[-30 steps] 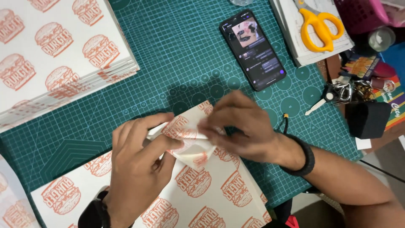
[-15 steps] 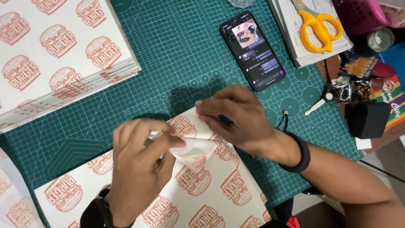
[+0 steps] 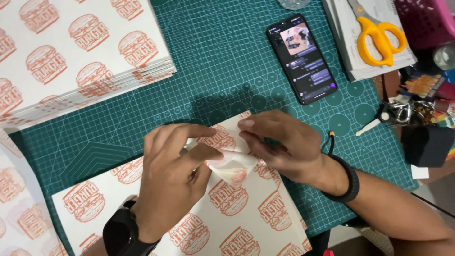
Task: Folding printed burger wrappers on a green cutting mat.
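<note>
A white paper sheet (image 3: 237, 213) printed with orange burger pictures lies on the green cutting mat (image 3: 213, 71) in front of me. Its far corner is folded back over the sheet. My left hand (image 3: 173, 178) presses and pinches that folded flap from the left, thumb and fingers closed on the paper. My right hand (image 3: 279, 142) pinches the same fold from the right, fingertips meeting the left hand's. A black watch sits on my left wrist and a black band on my right wrist.
A thick stack of the same printed sheets (image 3: 71, 61) fills the far left. More printed paper (image 3: 19, 208) lies at the left edge. A lit phone (image 3: 303, 57) rests beyond my hands. Yellow scissors (image 3: 377, 35) lie on papers at the far right, beside keys (image 3: 398, 111) and a black box (image 3: 426, 144).
Both hands stay on the folded corner. The right hand's fingers have shifted slightly left along the fold, and the flap lies a little flatter.
</note>
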